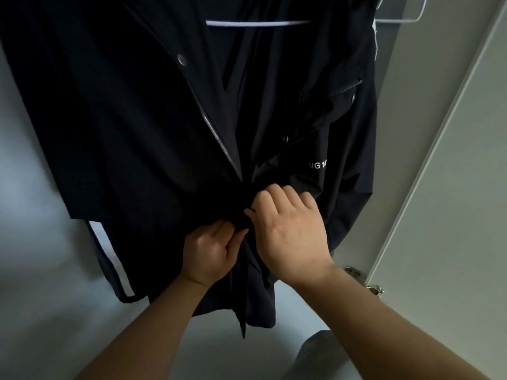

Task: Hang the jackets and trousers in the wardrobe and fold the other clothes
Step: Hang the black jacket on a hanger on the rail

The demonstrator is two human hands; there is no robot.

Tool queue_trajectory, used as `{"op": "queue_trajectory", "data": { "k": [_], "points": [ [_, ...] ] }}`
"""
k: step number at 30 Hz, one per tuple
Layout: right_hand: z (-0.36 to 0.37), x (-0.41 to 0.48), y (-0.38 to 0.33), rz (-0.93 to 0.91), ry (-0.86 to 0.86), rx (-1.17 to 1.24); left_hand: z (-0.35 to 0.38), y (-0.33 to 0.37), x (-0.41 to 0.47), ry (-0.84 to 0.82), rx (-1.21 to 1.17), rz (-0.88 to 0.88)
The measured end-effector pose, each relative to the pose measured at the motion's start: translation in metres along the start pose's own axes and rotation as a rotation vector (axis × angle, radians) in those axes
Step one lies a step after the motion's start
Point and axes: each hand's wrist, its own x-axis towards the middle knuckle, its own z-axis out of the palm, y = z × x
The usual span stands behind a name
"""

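Dark jacket (137, 119) hangs front-on to me, on a white hanger (258, 23) whose bar shows through the open neck. The front is open from the collar down. The zip edge (216, 133) runs slantwise to the point where the two sides meet.

My left grip (211, 250) is just below that meeting point, fingers curled and thumb pinching the jacket's front edge. My right grip (290, 237) is touching it from the right, knuckles up. Its fingers are bent over and closed on a fold of the same cloth. Both forearms come up from the bottom of the view.

On the jacket are a metal snap (181, 59) on the left flap, a zipped chest pocket (345, 89) and white lettering (317, 165), partly hidden in a fold. A pale strip (109, 259) runs along a dark hanging piece at lower left.

A second white hanger (406, 12) is at top right. A pale door (452, 187) stands to the right, with a metal hinge (365, 281) near my right wrist. A blurred grey shape (315, 352) is at the bottom; I cannot tell what it is.
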Motion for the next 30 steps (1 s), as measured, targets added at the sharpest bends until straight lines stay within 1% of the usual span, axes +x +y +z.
{"op": "queue_trajectory", "data": {
  "k": [2, 4, 8, 11, 14, 21, 24, 27, 30],
  "points": [
    [-0.004, 0.008, 0.001, 0.015, 0.052, 0.010, 0.002, -0.006, -0.006, -0.027, 0.011, -0.042],
    [-0.008, 0.017, 0.002, -0.004, 0.069, 0.002, 0.004, -0.010, -0.008, -0.041, 0.026, -0.073],
    [-0.011, 0.025, 0.004, -0.005, 0.003, 0.038, -0.002, -0.005, 0.004, -0.044, 0.044, -0.039],
    [-0.013, 0.025, 0.009, 0.006, -0.007, 0.079, -0.015, 0.005, 0.019, -0.017, -0.036, -0.066],
    [-0.014, 0.025, 0.008, 0.034, -0.025, 0.109, -0.025, 0.015, 0.039, 0.045, -0.108, -0.069],
    [-0.016, 0.026, 0.006, 0.029, -0.022, 0.187, -0.031, 0.016, 0.064, 0.064, -0.008, 0.006],
    [-0.015, 0.028, 0.006, 0.007, -0.005, 0.131, -0.030, 0.013, 0.064, 0.059, 0.013, 0.031],
    [-0.016, 0.031, 0.006, -0.021, 0.017, 0.041, -0.028, 0.013, 0.062, 0.073, 0.004, 0.008],
    [-0.020, 0.038, 0.008, -0.038, 0.047, 0.002, -0.026, 0.014, 0.061, 0.070, -0.011, -0.020]
  ]
}}
